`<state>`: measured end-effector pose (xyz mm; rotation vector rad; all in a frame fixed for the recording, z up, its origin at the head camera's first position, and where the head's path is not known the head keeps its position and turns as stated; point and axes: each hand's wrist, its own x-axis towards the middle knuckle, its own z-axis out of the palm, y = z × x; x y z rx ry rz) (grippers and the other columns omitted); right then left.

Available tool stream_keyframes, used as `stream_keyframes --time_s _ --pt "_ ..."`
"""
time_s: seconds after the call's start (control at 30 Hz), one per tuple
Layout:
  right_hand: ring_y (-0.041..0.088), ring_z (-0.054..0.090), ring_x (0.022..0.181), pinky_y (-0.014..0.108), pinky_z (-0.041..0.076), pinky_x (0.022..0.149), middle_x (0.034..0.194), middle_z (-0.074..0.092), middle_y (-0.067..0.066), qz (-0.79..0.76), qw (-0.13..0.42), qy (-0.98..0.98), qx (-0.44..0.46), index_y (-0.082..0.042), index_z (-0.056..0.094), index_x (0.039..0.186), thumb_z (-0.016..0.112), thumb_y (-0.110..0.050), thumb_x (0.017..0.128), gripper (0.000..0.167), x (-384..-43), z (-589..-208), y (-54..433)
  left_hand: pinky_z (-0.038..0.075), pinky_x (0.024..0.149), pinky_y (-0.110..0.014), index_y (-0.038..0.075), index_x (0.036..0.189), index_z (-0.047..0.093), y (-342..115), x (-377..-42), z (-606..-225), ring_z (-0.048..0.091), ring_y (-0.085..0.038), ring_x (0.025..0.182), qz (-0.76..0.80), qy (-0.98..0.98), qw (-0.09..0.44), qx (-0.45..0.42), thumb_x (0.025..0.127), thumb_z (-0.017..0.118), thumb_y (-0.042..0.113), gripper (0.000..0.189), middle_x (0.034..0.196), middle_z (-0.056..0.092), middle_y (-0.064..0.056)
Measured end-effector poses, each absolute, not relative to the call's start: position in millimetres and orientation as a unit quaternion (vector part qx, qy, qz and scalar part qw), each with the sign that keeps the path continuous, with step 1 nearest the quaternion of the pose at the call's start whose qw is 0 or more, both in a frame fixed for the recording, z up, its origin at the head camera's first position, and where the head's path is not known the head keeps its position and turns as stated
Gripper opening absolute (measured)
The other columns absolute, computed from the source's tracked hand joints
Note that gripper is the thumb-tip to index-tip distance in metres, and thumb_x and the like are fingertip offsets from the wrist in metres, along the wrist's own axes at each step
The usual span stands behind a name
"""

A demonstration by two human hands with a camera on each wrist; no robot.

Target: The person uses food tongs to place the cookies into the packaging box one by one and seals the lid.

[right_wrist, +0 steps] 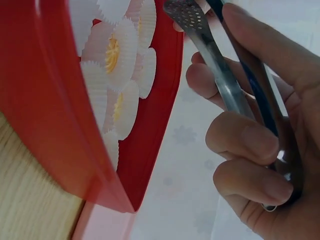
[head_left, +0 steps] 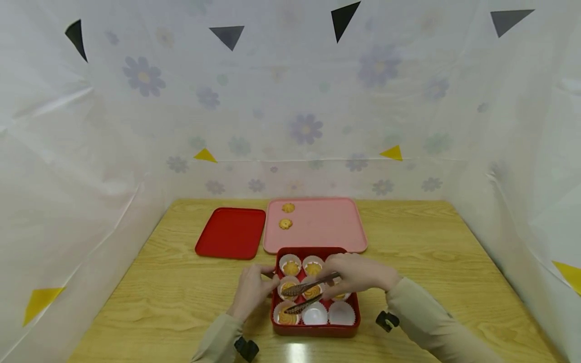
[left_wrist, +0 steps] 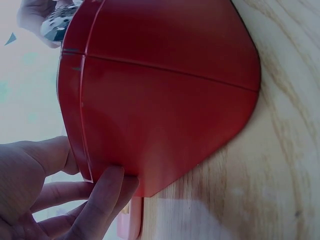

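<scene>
Red rectangular box (head_left: 316, 330) pinched at nine o'clock by left hand (head_left: 254, 288); perforated metal tongs (head_left: 297, 290), tips apart, gripped by right hand (head_left: 351, 275). Two golden round cookies (head_left: 285, 224) at box's eleven o'clock. Pleated white cups (head_left: 342, 313) best left unsnagged.

White sheeting (head_left: 263, 126) climbs behind the wood-grained table (head_left: 431, 262), pale purple flowers (head_left: 144, 76) scattered across it, fainter green blooms (head_left: 437, 143) among them! Creased white side walls (head_left: 68, 166) close in left and right, dark triangles (head_left: 343, 18) ride up high, yellow triangles (head_left: 206, 156) sit lower, and a bright reflection (head_left: 297, 351) gleams off the wood.
</scene>
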<state>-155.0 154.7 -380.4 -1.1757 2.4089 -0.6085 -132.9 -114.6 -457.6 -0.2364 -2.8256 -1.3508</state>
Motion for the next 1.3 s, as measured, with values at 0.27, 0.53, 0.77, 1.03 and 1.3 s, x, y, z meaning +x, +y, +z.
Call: stream_keyframes --time_s 0.27,0.53,0.77,1.03,1.3 --pt "-0.002 0.053 0.081 0.020 0.047 0.071 0.099 0.071 -0.004 -0.333 0.216 0.806 -0.440 -0.017 0.075 0.111 0.069 -0.034 0.094 0.025 -171.4 -396.7 174.6 0.042 0.053 -0.019 -0.001 0.108 0.077 -114.6 -133.2 -458.5 0.058 -0.012 0.068 -0.428 -0.901 0.007 -0.077 0.084 0.069 0.006 0.026 0.085 0.076 -0.008" --pt "0.011 0.057 0.088 0.024 0.047 0.073 0.119 0.070 0.012 -0.363 0.205 0.840 -0.347 -0.007 0.068 0.129 0.066 -0.035 0.096 0.043 -178.8 -403.6 184.0 0.042 0.053 -0.019 0.001 0.107 0.078 -115.1 -133.0 -457.5 0.056 -0.007 0.063 -0.428 -0.900 0.013 -0.087 0.084 0.069 0.006 0.025 0.084 0.076 -0.008" --pt "0.017 0.057 0.088 0.026 0.048 0.070 0.115 0.073 0.008 -0.390 0.189 0.842 -0.320 -0.010 0.071 0.124 0.063 -0.031 0.099 0.034 -187.0 -406.6 183.0 0.043 0.053 -0.019 -0.001 0.110 0.076 -114.7 -132.3 -456.8 0.058 -0.007 0.065 -0.428 -0.900 0.002 -0.077 0.085 0.069 0.007 0.027 0.087 0.077 -0.010" --pt "0.014 0.058 0.082 0.025 0.047 0.066 0.106 0.074 0.019 -0.414 0.179 0.845 -0.287 -0.004 0.072 0.116 0.064 -0.026 0.099 0.030 -197.5 -405.9 178.3 0.045 0.055 -0.019 -0.002 0.111 0.076 -114.5 -132.6 -456.8 0.063 -0.011 0.071 -0.431 -0.899 -0.003 -0.076 0.085 0.069 0.006 0.028 0.088 0.077 -0.010" --pt "0.015 0.051 0.077 0.030 0.042 0.066 0.097 0.074 0.015 -0.375 0.165 0.874 -0.259 -0.001 0.075 0.104 0.064 -0.029 0.098 0.030 -211.8 -397.9 169.2 0.045 0.054 -0.019 -0.001 0.111 0.076 -114.4 -132.7 -456.1 0.063 -0.013 0.071 -0.433 -0.899 -0.010 -0.073 0.086 0.069 0.008 0.027 0.088 0.076 -0.010"
